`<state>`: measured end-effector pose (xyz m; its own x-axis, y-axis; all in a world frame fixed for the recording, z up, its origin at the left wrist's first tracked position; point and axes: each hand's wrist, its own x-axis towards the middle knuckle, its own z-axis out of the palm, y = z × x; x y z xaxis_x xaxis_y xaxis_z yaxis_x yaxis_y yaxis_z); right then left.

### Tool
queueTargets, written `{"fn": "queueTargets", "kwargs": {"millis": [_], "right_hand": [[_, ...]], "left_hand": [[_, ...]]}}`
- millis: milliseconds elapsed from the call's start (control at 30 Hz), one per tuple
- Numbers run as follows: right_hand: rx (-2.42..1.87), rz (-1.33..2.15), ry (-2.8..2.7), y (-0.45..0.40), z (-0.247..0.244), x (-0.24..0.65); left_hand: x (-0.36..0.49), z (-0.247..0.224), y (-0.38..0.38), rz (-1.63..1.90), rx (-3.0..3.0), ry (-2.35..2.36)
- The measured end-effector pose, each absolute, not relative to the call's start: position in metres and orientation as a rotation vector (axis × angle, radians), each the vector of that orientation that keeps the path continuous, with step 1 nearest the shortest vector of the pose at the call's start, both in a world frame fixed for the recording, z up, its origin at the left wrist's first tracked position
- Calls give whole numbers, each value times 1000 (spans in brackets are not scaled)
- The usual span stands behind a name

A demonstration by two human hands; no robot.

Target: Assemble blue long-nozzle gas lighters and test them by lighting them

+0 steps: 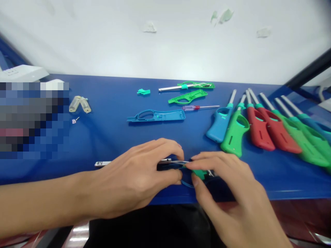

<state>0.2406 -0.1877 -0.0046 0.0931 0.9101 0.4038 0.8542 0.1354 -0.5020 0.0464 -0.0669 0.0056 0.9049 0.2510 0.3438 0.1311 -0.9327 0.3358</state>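
Note:
Near the front edge of the blue table, my left hand (137, 175) is curled around a partly built gas lighter, whose blue shell half (187, 184) shows between my hands. Its silver metal tube (101, 164) sticks out to the left, past my wrist side. Thin wires (181, 162) run from the tube toward the right. Thumb and fingers of my right hand (232, 186) close on a small green trigger piece (200, 174) at the shell. My fingers hide much of the lighter's inside.
Behind my hands lie a loose blue shell half (165, 116), a green shell half (190, 97), another opened green lighter (181, 87) and a screwdriver (192, 108). Several assembled lighters (261, 127) lie at right. Clear fuel tanks (79, 104) and a small teal part (143, 91) lie farther left.

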Motion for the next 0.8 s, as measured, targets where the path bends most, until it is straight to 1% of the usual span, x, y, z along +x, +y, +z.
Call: {"fn": "queueTargets", "kwargs": {"millis": [133, 467, 800], "right_hand": [[-1713, 130, -1733, -187, -5, 241], [-1650, 100, -1850, -189, 0, 245], [-1654, 136, -1843, -189, 1, 246]], "left_hand": [[47, 8, -66, 574, 2811, 184], [48, 14, -70, 509, 2861, 266], [51, 23, -67, 461, 2916, 228]]}}
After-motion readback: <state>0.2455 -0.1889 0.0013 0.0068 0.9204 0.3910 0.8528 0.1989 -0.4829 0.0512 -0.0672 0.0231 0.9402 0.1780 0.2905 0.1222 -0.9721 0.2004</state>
